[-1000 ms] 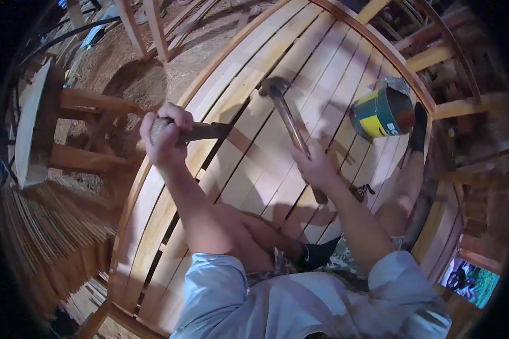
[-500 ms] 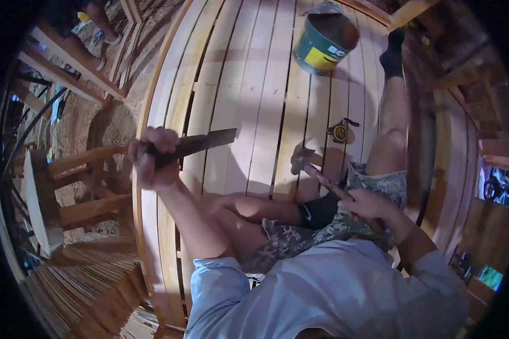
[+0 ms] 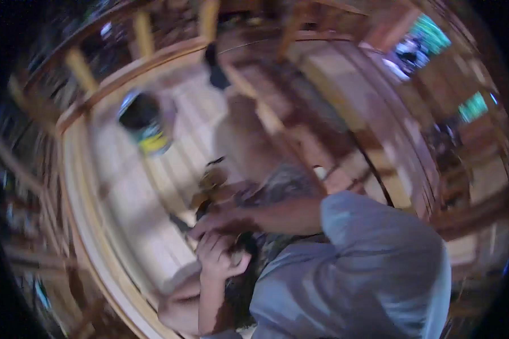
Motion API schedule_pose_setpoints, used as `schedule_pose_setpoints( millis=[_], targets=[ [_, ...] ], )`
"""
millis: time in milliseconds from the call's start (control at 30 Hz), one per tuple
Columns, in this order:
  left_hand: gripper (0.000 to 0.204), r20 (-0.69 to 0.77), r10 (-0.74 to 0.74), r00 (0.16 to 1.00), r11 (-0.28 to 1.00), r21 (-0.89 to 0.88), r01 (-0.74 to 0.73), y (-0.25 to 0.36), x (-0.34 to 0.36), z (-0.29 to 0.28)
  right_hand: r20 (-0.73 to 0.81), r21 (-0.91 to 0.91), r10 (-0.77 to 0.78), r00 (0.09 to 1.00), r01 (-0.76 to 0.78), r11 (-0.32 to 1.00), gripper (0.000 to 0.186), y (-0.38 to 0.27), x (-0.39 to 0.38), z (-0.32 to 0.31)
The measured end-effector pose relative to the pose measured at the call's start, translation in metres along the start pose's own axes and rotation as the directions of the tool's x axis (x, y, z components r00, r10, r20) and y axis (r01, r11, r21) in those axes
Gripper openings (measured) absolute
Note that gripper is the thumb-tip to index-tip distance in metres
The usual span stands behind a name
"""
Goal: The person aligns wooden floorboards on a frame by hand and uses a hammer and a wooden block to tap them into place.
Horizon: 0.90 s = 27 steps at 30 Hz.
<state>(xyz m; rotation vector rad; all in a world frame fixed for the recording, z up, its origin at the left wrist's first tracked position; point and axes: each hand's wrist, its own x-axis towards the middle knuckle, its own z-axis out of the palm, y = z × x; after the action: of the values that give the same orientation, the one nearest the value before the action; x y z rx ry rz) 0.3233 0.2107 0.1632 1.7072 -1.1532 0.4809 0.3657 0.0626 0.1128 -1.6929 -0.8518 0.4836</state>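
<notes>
Both my hands are together low in the middle of the head view, smeared by motion. My left hand (image 3: 218, 253) has curled fingers, closed around what seems to be the dark handle of a handsaw. A short dark strip of the handsaw's blade (image 3: 179, 222) shows beyond the hands, over the boards. My right hand (image 3: 210, 222) lies against the left hand's fingertips, its arm reaching across from the right. Its fingers are too blurred to read, and the hammer cannot be made out. Just past the hands, a blurred tape measure (image 3: 212, 178) lies on the planks near my leg.
I sit on a pale plank platform (image 3: 116, 198) with a raised wooden edge. A green and yellow bucket (image 3: 147, 131) stands on it toward the far left. My stretched leg (image 3: 246, 133) runs along the right side. Wooden beams and boards (image 3: 345, 85) lie beyond it.
My view has swung to the right, so the bucket and platform sit further left. My hands, apart before with handsaw in the left and hammer in the right, have come together.
</notes>
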Motion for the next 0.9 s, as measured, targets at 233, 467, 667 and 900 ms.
schedule_pose_setpoints(
  millis=[233,467,667,900],
  targets=[
    [0.053,0.072,-0.078,0.994,0.992,-0.098,0.085,-0.007,-0.001,0.02,-0.277,0.092,0.01,0.961,0.017,0.996,0.03,0.039,-0.034,-0.004],
    [0.054,-0.399,-0.91,0.118,0.218,-0.216,0.952,-0.081,-0.176,-0.187,-0.384,0.144,0.706,0.595,-0.717,0.682,0.036,0.022,-0.035,-0.075],
    [0.069,-0.809,-0.569,0.15,-0.245,0.341,0.908,0.012,-0.391,-0.186,-0.652,-0.122,0.508,0.563,-0.739,0.662,0.04,0.06,-0.037,-0.144],
    [0.079,-0.85,-0.524,-0.051,-0.206,0.069,0.976,0.123,-0.426,-0.105,-0.825,-0.227,0.37,0.426,-0.851,0.473,0.076,0.124,-0.032,-0.176]
  ],
)
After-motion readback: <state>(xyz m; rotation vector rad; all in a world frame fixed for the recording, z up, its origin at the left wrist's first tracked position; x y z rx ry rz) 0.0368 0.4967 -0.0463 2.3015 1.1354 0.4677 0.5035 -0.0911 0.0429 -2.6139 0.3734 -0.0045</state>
